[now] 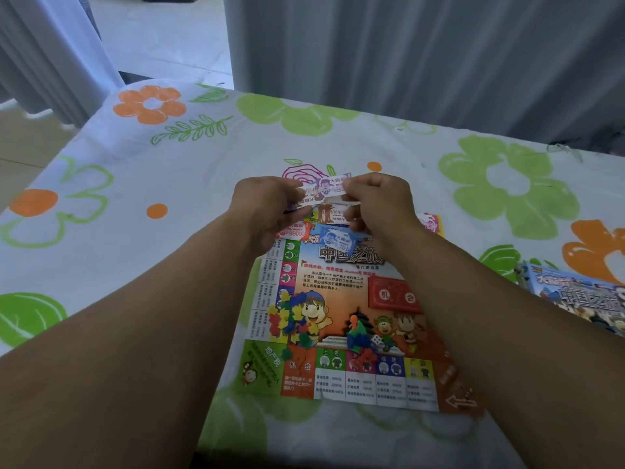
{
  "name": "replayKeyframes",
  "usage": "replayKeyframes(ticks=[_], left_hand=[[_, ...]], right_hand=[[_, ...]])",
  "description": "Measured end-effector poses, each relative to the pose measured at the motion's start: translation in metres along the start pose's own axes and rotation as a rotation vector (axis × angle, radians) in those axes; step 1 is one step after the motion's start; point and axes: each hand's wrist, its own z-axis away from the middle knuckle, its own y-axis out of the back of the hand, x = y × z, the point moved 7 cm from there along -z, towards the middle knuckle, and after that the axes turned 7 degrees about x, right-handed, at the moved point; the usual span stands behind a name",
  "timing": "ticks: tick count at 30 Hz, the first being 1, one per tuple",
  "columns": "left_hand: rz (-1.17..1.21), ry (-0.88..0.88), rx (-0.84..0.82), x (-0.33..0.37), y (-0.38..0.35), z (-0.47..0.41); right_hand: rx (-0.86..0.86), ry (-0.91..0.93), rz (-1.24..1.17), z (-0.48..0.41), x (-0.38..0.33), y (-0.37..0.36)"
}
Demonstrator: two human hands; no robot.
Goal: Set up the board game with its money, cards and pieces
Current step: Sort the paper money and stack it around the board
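Note:
The paper game board (341,286) lies flat on the flowered cloth. My left hand (267,204) and my right hand (378,204) hold a bundle of paper money above the board's far edge, both pinching a pale purple note (326,186) at the top. Beneath it a brown note (329,211), a red note (297,231) and a blue note (336,240) show. A heap of coloured plastic houses (294,321) sits at the board's left. Pawns and a white die (363,336) lie near its middle. A red card stack (394,294) rests at the right.
The game box (581,296) lies at the right edge of the cloth. A yellow and pink note (431,223) peeks out behind my right wrist. Grey curtains (422,55) hang behind the table, whose left edge (50,157) drops to the floor.

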Motion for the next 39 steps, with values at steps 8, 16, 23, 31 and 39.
replayKeyframes(ticks=[8,16,23,31,39], left_hand=[[-0.023,-0.007,-0.033,-0.004,-0.019,0.001],[-0.041,-0.012,-0.059,-0.013,-0.036,-0.003],[-0.074,-0.012,-0.099,-0.016,-0.041,-0.003],[-0.052,0.006,-0.153,-0.015,-0.050,0.005],[-0.021,0.007,-0.171,-0.013,-0.046,0.005]], right_hand=[[0.178,-0.134,0.033,-0.019,0.022,0.064],[0.215,-0.133,0.192,-0.027,0.035,0.077],[0.164,-0.048,0.199,-0.023,0.025,0.069],[-0.098,0.070,0.106,-0.004,0.002,0.035],[-0.074,0.056,0.088,-0.005,0.004,0.037]])
